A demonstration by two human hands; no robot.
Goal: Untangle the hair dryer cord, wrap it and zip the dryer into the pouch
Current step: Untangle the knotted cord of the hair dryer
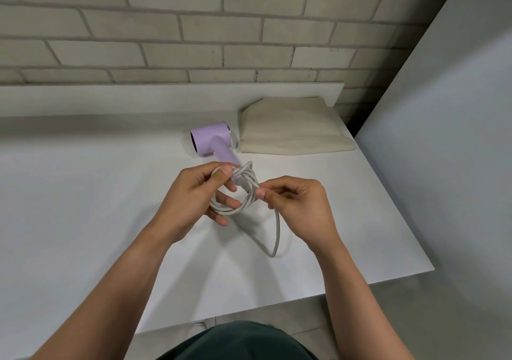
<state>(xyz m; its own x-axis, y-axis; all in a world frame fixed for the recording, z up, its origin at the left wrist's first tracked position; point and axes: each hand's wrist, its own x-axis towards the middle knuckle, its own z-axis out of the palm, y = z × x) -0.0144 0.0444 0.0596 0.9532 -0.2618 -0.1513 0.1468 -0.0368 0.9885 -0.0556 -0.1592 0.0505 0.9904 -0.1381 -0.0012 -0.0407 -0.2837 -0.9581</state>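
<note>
**Here, both hands on a half-coiled cord**

Just below the centre of the frame, the left hand point(194, 196) and the right hand point(299, 207) hold the pale grey cord point(249, 178) above the white table point(83, 193). The cord is gathered into a few round loops. The left hand pinches the top of the loops between thumb and forefinger, and its other fingers reach through the ring, loosely spread. The right hand is curled, and its thumb and fingertips grip the loops on their right-hand side. From there one loose length of cord drops toward the bottom of the frame, bends back on the tabletop and runs up under the hands.

The lilac hair dryer point(212, 138) lies on the table just above the hands, its barrel pointing to the left of the frame and its handle running down toward the coil. The end of the handle is hidden behind the loops.

The cream cloth pouch point(291, 127) lies flat just right of the dryer, near the table's far right corner. I cannot tell whether its zip is open.

A pale brick wall point(166, 27) fills the top of the frame.
</note>
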